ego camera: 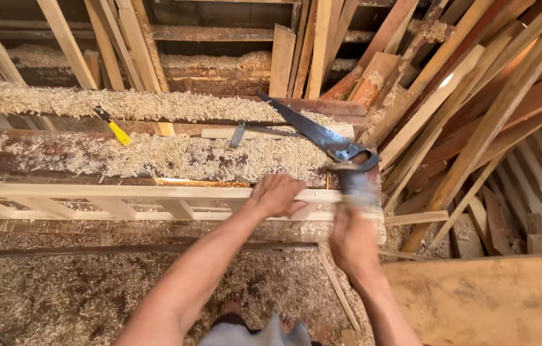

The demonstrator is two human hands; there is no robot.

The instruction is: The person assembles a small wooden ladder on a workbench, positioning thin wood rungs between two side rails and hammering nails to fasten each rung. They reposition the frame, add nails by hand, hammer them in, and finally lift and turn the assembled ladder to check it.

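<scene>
Sawdust and wood shavings (pixel 59 288) cover pretty much the whole floor down by the person's bare feet (pixel 232 304). Just above that, the right hand (pixel 353 242) is wrapped around the handle of something that's badly blurred, looks like a hammer (pixel 354 186), with its head right at the end of the wooden frame (pixel 123 200). The left hand (pixel 277 195) sits on top of that frame, fingers curled over the upper rail, pinning it to the workbench (pixel 40 160). The frame is a pale ladder-like piece with short crosspieces, lying flat along the bench's front edge. Behind it the bench is buried in shavings, and a handsaw (pixel 322 138) with a dark handle lies diagonally, its handle just beyond the hammer. Further left there's a yellow-handled tool (pixel 117 132). At the back and right, loads of planks and battens (pixel 476 109) lean in a pile.
</scene>
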